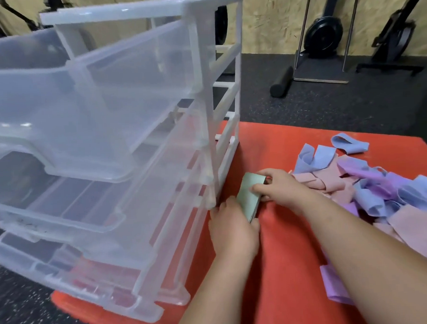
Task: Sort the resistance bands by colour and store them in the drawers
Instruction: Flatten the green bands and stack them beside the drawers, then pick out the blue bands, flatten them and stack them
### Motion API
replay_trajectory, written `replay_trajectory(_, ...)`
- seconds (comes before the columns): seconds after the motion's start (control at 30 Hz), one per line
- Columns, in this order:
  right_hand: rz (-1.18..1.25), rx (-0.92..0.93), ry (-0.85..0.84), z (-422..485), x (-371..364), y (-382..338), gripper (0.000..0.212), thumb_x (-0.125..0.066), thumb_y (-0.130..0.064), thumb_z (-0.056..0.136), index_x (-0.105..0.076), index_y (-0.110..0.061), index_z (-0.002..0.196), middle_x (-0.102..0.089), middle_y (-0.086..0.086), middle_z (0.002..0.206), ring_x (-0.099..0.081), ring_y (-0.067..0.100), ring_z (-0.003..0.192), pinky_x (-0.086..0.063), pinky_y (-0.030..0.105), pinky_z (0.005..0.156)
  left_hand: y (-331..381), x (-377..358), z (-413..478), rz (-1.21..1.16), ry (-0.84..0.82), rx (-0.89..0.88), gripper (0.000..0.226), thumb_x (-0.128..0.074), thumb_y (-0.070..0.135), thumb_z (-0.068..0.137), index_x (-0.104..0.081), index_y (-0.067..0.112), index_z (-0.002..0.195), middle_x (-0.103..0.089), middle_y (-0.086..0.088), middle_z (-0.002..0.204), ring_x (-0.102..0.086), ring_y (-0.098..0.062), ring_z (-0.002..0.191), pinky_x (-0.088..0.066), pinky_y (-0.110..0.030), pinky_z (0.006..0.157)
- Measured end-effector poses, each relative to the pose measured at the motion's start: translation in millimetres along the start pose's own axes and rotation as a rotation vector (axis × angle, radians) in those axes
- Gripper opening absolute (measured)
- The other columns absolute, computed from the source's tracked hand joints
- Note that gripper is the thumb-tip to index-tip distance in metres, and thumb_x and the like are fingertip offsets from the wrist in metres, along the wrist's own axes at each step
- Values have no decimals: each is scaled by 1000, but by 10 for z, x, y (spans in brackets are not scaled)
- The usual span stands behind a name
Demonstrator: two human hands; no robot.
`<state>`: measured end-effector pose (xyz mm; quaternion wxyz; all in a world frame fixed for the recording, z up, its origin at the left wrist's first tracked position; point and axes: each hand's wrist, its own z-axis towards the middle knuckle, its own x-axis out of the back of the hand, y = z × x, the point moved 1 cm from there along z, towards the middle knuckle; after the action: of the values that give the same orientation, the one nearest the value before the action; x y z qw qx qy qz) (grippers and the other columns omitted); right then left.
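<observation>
A clear plastic drawer unit (220, 127) stands on the left of a red mat (285, 269), with three drawers pulled out toward me; the top drawer (87, 98) looks empty. A flat stack of pale green bands (248, 197) stands on edge on the mat just right of the unit's corner. My left hand (232, 232) grips its near end and my right hand (279, 190) pinches its far end. A loose pile of blue, pink and purple bands (370, 194) lies to the right, partly under my right forearm.
The red mat lies on a dark speckled rubber floor (327, 108). A black foam roller (282, 81) and gym machines (322, 37) stand at the back against a wooden wall. One purple band (333, 289) lies near my right elbow.
</observation>
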<state>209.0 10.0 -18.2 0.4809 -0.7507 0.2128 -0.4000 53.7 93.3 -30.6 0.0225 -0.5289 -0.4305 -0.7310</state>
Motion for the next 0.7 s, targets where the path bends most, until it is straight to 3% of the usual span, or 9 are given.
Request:
replay_trajectory(0.07, -277, 60, 1, 52, 64, -30, 35, -78, -35, 74, -72, -23, 106, -78, -2, 92, -73, 18, 86, -61, 40, 84, 26, -28, -7, -10, 27, 6, 46, -78, 39, 80, -57, 19, 116, -68, -3, 112, -60, -32, 113, -54, -46, 92)
replay_trajectory(0.13, -442, 89, 0, 86, 84, -78, 35, -78, -37, 79, -70, -26, 112, -75, -6, 99, -69, 17, 92, -54, 33, 84, 42, -48, -32, -23, 56, 8, 50, -77, 38, 80, -58, 17, 121, -67, -5, 114, -60, -32, 112, -54, -44, 95)
replay_trajectory(0.27, -413, 116, 7, 75, 74, -35, 24, -76, -30, 87, -71, -23, 109, -74, -4, 100, -66, 16, 93, -46, 27, 74, 30, -37, -85, -72, 79, 18, 49, -76, 38, 83, -58, 18, 125, -66, -3, 113, -62, -28, 109, -53, -42, 93)
replay_trajectory(0.4, -431, 171, 39, 39, 60, 26, 52, -76, -31, 88, -63, -29, 138, -67, -7, 128, -62, 14, 111, -44, 25, 93, -8, 9, -129, -87, 81, 14, 43, -77, 42, 83, -60, 22, 117, -68, 3, 106, -65, -24, 101, -55, -40, 85)
replay_trajectory(0.47, -466, 210, 56, 16, 47, 10, 52, -75, -31, 88, -63, -32, 138, -68, -5, 131, -63, 16, 111, -48, 31, 100, -16, 27, -160, -96, 81, 19, 42, -77, 43, 83, -60, 23, 115, -67, 5, 106, -66, -23, 100, -55, -40, 84)
replay_trajectory(0.6, -453, 228, 108, -92, 46, -62, 45, -75, -32, 89, -66, -35, 133, -70, -5, 127, -65, 17, 104, -52, 39, 100, -39, 56, -221, -100, 92, 19, 60, -76, 48, 83, -58, 18, 132, -67, 1, 118, -66, -25, 110, -55, -41, 93)
replay_trajectory(0.7, -438, 235, 150, -253, 102, -134, 44, -75, -38, 91, -65, -39, 134, -68, -5, 132, -64, 16, 114, -51, 40, 104, -18, 116, -294, -82, 106, -16, 72, -78, 52, 83, -53, 17, 141, -64, -2, 128, -61, -26, 122, -51, -40, 103)
